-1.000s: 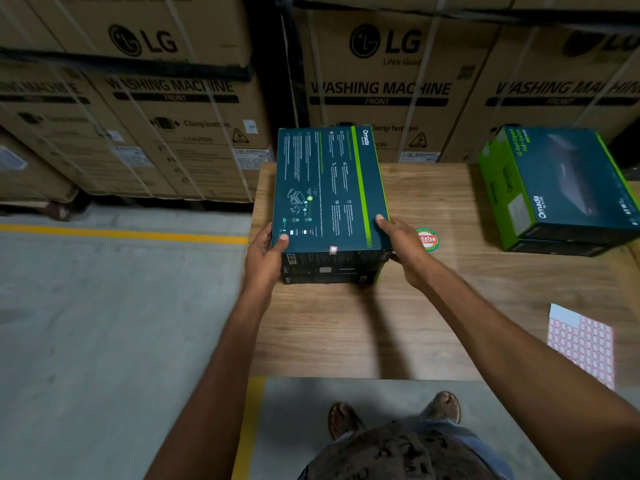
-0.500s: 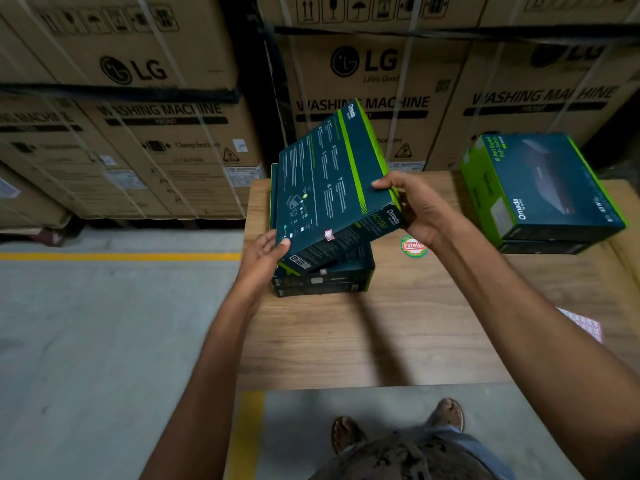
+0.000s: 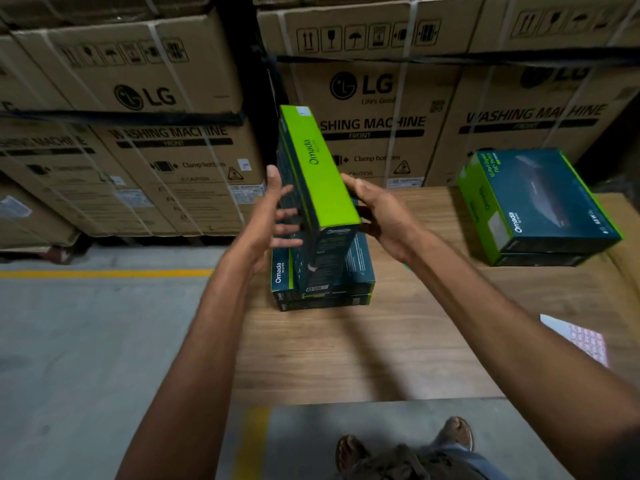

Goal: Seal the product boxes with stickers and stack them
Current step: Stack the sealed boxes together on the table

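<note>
Wooden tabletop point(image 3: 398, 341): box point(image 3: 318, 168) held on edge over the stack point(image 3: 325, 289), left hand point(image 3: 266, 220) flat-fingered against it, right hand point(image 3: 381, 213) gripping. Likely the stacking step; next, lay it flat, edges squared.

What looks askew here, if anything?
Only the held box: it is turned on edge and tilted between the left hand and right hand, above the stack, not flat. No damage or spill shows.
</note>
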The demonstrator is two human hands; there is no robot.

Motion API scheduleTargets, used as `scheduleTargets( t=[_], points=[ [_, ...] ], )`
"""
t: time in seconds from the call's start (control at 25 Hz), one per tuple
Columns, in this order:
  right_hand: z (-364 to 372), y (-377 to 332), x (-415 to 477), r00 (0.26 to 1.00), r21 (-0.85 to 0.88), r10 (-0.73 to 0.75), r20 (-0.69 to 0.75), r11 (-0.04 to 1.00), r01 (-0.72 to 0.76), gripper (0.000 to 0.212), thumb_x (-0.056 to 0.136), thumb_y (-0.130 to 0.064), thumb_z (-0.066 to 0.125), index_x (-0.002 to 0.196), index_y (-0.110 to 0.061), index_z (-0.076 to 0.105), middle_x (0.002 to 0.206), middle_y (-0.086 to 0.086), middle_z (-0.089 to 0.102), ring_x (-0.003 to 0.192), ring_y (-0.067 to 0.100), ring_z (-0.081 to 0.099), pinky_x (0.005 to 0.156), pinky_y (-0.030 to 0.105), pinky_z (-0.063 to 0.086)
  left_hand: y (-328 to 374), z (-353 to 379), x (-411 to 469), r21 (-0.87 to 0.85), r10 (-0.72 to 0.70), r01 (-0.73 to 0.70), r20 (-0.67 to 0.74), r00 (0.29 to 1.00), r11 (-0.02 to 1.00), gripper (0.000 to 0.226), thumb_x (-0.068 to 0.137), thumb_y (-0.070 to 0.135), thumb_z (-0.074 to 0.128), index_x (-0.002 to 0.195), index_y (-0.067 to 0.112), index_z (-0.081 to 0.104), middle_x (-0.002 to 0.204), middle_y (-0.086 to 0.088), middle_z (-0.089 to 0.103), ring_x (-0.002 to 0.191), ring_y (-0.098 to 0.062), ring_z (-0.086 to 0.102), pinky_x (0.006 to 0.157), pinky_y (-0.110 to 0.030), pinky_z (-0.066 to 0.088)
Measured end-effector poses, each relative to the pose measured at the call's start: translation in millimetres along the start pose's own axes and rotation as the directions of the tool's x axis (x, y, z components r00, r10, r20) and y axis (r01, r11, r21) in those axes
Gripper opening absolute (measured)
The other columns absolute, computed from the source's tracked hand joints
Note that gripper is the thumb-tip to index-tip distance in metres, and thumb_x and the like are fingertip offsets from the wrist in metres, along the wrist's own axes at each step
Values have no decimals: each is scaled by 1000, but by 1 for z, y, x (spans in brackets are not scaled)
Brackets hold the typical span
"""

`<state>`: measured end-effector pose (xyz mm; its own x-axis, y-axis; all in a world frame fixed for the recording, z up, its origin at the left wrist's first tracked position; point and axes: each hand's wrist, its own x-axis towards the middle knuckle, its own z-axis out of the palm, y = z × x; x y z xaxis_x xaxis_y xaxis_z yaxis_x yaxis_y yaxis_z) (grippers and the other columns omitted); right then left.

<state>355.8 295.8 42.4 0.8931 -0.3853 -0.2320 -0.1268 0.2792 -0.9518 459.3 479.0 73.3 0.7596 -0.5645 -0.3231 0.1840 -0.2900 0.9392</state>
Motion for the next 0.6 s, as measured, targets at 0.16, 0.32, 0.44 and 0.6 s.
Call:
scheduleTargets(
  t=[0.16,0.32,0.44,0.6],
  points=[
    [34,16,3,992,-71,-60,110,995,68,50,104,7,41,144,-14,60,144,1,64,135,15,58,102,28,52,10,-9,-5,187,62,-48,-71,995,981,54,98,73,48,126,33,69,99,9,80,78,-3,75,61,-23,57],
    [47,28,7,980,-51,-88,177,994,99,56,94,24,42,138,-4,62,141,7,66,133,14,60,99,24,55,3,-19,-2,175,98,-67,-179,979,982,40,93,54,72,126,30,70,109,9,77,97,-11,74,77,-29,58],
    [46,32,5,990,-145,-32,140,988,52,44,98,17,50,137,-2,62,132,9,68,121,13,63,91,17,56,-3,-27,2,155,170,-131,-274,947,979,22,93,37,74,111,24,72,98,9,79,91,-12,76,76,-27,57],
    [31,39,7,1000,-288,-14,0,957,13,32,100,-6,67,131,-15,68,129,7,69,114,18,65,84,17,54,-12,-46,-3,-84,21,-47,-288,957,995,30,94,46,69,108,20,72,90,2,81,73,-14,76,62,-24,57]
  ],
)
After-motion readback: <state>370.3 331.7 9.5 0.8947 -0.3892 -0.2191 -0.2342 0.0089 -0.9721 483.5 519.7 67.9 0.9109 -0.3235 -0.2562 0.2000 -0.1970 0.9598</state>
